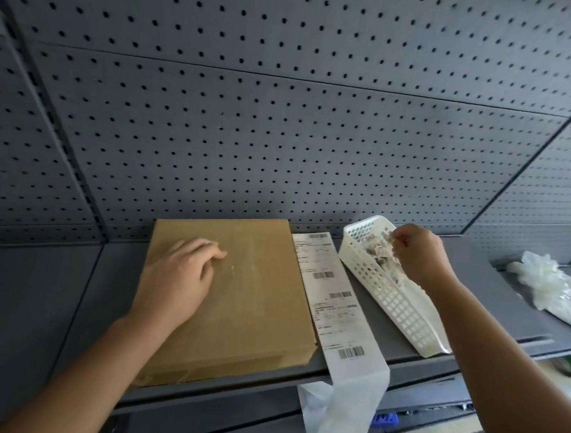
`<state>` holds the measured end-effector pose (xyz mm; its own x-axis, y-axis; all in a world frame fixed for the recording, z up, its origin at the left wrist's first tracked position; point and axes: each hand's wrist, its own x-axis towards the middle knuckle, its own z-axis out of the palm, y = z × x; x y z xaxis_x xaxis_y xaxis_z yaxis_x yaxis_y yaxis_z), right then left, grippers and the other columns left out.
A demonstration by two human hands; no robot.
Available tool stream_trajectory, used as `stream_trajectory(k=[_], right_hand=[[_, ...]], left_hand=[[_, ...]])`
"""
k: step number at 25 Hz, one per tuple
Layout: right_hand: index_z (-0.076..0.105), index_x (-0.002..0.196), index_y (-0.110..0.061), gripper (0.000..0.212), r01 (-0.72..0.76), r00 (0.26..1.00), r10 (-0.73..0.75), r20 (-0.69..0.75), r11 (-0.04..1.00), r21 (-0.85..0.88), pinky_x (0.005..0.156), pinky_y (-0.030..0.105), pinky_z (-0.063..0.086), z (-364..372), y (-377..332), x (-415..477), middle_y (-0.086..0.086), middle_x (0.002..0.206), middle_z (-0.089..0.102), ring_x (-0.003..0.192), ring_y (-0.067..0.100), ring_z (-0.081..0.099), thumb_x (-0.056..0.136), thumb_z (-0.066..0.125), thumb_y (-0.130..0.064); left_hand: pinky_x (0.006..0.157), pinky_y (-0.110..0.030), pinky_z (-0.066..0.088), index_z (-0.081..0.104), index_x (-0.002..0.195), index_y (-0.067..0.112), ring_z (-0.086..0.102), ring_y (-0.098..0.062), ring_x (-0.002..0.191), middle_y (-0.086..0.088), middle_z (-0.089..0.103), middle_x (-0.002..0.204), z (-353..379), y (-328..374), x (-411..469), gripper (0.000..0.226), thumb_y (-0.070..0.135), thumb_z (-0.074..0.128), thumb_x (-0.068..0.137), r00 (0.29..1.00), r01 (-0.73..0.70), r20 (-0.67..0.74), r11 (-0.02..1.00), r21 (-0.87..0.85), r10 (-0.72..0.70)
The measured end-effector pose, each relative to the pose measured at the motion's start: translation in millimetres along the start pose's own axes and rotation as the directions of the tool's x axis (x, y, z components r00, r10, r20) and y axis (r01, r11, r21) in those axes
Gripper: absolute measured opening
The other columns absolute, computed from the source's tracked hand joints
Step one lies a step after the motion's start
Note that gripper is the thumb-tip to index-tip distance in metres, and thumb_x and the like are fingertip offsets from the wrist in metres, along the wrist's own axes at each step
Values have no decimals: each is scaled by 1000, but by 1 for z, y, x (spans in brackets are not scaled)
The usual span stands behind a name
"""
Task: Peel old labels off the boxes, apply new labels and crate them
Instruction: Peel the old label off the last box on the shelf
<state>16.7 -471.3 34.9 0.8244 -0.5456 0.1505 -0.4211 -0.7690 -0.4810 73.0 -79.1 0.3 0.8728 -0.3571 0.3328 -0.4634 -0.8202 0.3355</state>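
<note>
A flat brown cardboard box (255,292) lies on the grey shelf (36,283). My left hand (178,276) rests palm down on its top, fingers loosely together. A long white strip of barcode labels (332,304) lies along the box's right side and hangs over the shelf's front edge. Right of the strip stands a white perforated plastic basket (402,312) with crumpled label scraps (381,251) inside. My right hand (420,252) hovers over the basket's far end, its fingertips pinched on a small scrap of peeled label.
A grey pegboard wall (284,114) rises behind the shelf. Crumpled clear plastic bags (556,286) lie at the far right. Below the shelf's front edge a blue object (385,419) and a dark rail show.
</note>
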Motion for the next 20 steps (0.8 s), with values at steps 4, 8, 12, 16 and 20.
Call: stream_trajectory(k=[4,8,12,16,20], right_hand=[[67,63,-12,29,62,991,-34,131,975,-213,63,35,54,8,19,10,13,79,70,77,31,65,77,47,3],[58,66,-14,27,59,973,18,229,944,-324,51,26,46,12,22,11,4,75,61,64,21,59,85,43,-2],[66,86,-12,22,123,956,-11,292,921,-370,69,32,51,13,24,9,5,86,61,79,23,58,92,46,-19],[65,78,-15,20,31,972,28,233,969,-246,72,31,48,10,29,17,6,78,60,76,24,56,93,52,-19],[48,52,-3,27,-70,989,79,122,995,-76,52,35,50,10,36,25,8,54,46,52,18,42,78,55,-4]], left_hand=[[55,-12,33,72,109,32,59,-7,109,19,64,124,1,4,2,27,13,57,96,1000,5,6,1000,13,-5],[51,-16,39,71,109,32,59,-7,108,20,63,123,2,8,2,27,14,56,97,1000,-1,19,1000,3,0],[48,-17,40,71,108,33,58,-6,107,21,64,122,3,8,2,28,12,57,96,1000,-1,25,1000,-7,1],[48,-20,43,71,108,34,57,-5,107,23,63,122,3,7,2,29,12,57,95,1000,8,26,1000,-16,-7],[52,-24,49,70,109,36,56,-5,109,24,62,123,4,8,3,30,13,56,96,999,23,29,999,-24,-23]])
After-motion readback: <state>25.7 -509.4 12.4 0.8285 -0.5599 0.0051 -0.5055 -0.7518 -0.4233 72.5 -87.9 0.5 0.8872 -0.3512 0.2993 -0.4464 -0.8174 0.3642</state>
